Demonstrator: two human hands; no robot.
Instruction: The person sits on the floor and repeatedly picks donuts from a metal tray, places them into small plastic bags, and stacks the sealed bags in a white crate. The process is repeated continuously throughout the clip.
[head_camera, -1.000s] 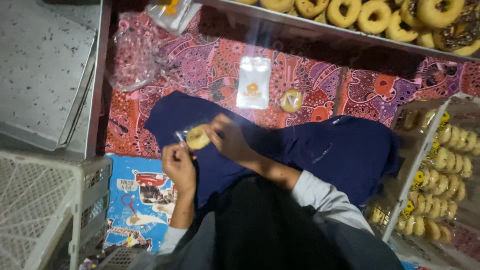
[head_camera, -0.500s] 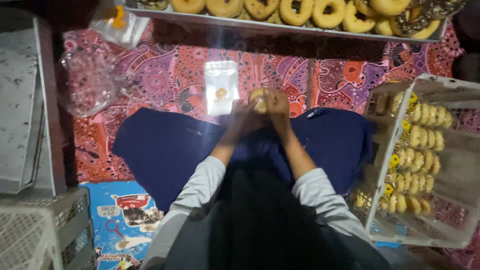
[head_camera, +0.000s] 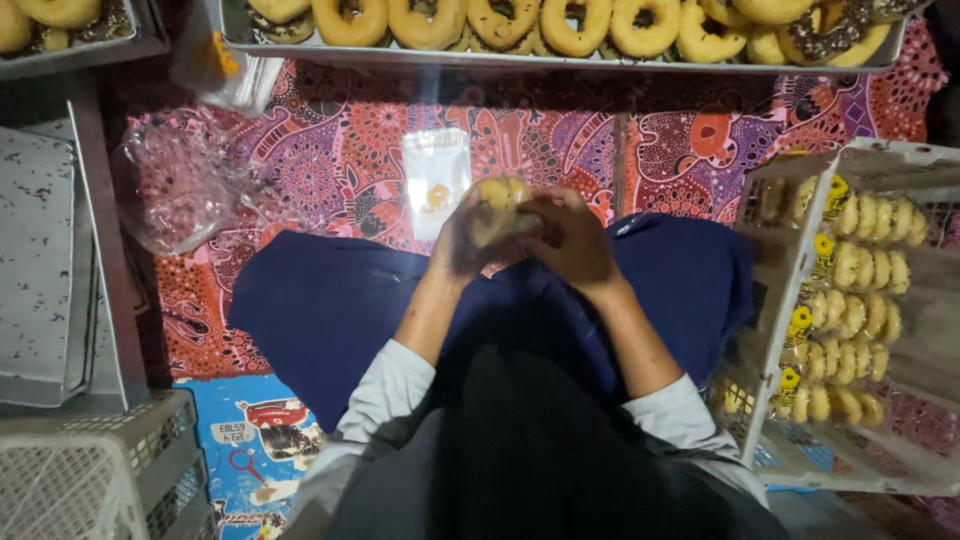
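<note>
Both my hands meet over my lap on a wrapped doughnut (head_camera: 497, 205) in clear plastic. My left hand (head_camera: 462, 238) cups it from the left and my right hand (head_camera: 566, 238) grips it from the right. Just beyond them a small clear plastic bag (head_camera: 435, 180) with a yellow mark lies flat on the patterned cloth (head_camera: 330, 160). My legs under dark blue fabric (head_camera: 330, 300) spread below the hands.
A metal tray of ring doughnuts (head_camera: 560, 25) runs along the top. A white crate (head_camera: 860, 310) with several rows of packed doughnuts stands at the right. Crumpled clear plastic bags (head_camera: 185, 190) lie at the left, beside grey metal trays (head_camera: 35, 260) and a white basket (head_camera: 90, 470).
My hands moved from my left side to the middle with the doughnut, and both now close on it. The view shifted left to right and came closer.
</note>
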